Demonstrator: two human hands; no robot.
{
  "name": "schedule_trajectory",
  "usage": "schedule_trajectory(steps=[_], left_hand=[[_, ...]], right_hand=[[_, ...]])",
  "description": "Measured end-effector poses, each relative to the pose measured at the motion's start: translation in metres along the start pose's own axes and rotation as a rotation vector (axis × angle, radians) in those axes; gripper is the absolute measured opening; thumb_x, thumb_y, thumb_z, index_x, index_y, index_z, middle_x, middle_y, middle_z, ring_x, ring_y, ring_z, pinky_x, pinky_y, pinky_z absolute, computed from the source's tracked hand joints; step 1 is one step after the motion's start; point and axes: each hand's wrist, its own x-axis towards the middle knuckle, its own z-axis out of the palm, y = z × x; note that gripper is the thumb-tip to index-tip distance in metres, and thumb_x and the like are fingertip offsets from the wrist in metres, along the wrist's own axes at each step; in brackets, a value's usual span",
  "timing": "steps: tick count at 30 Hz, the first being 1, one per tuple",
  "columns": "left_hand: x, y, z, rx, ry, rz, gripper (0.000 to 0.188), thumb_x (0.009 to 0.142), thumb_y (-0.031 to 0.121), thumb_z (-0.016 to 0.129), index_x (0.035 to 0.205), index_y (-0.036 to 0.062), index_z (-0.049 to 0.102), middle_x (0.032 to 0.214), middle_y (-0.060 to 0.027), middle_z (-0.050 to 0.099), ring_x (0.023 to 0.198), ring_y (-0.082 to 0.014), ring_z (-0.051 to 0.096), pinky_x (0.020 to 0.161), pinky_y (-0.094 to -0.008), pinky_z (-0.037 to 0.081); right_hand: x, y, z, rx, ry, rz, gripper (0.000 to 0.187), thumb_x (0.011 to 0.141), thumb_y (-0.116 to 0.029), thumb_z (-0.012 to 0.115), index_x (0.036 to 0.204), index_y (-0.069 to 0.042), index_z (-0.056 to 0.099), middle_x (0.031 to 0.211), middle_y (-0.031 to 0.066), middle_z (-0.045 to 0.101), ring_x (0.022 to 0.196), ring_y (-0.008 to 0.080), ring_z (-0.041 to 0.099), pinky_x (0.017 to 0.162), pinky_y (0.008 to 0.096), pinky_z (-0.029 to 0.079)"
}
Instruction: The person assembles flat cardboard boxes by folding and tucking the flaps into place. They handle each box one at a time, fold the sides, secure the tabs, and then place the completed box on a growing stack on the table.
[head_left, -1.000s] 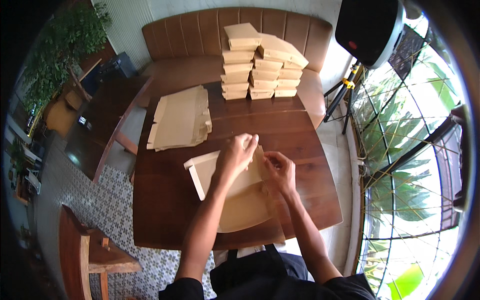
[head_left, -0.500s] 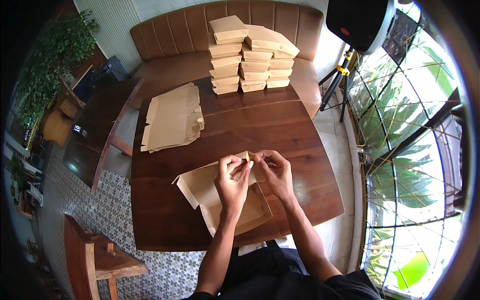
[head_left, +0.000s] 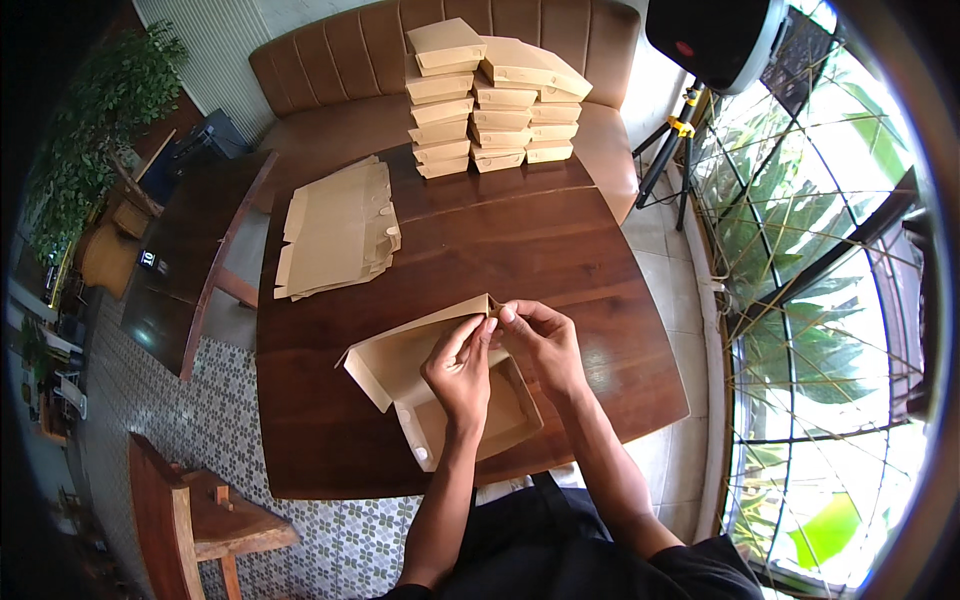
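An open brown cardboard box stands on the dark wooden table near its front edge, with its lid raised on the far side. My left hand pinches the lid's right corner from the inner side. On the outer side of that same corner, my right hand presses thumb and fingers together on the card. Both sets of fingertips nearly meet there and hide the small flaps between them. The box's base, nearest me, is partly covered by my left hand and wrist.
Flat, unfolded card blanks lie stacked at the table's left. Several closed boxes are piled at the far edge, before a brown bench. A black speaker on a tripod stands right, by the window. A wooden chair is at lower left.
Both hands stay at the lid's corner, and their fingertips have shifted slightly, closing in on its flaps. The view has moved a little.
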Motion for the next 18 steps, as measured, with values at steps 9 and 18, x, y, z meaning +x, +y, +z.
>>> schedule_trajectory(steps=[9, 18], left_hand=[[0.000, -0.003, -0.003, 0.011, -0.034, 0.002, 0.014, 0.097, -0.003, 0.075, 0.110, -0.0062, 0.076, 0.095, -0.0123, 0.075, 0.079, -0.0172, 0.076, 0.071, -0.0295, 0.064], [0.002, -0.002, -0.008, -0.028, -0.025, -0.073, 0.014, 0.096, 0.000, 0.078, 0.109, -0.0066, 0.076, 0.092, -0.0115, 0.076, 0.078, -0.0170, 0.075, 0.069, -0.0289, 0.063]], right_hand=[[0.001, 0.016, 0.001, 0.167, 0.041, 0.028, 0.019, 0.101, -0.016, 0.077, 0.110, 0.001, 0.078, 0.122, 0.0048, 0.071, 0.101, 0.0100, 0.066, 0.088, 0.0259, 0.053], [0.001, 0.017, 0.012, 0.096, 0.070, -0.045, 0.020, 0.100, -0.011, 0.078, 0.111, 0.005, 0.076, 0.119, 0.0052, 0.071, 0.104, 0.0106, 0.068, 0.090, 0.0269, 0.056]])
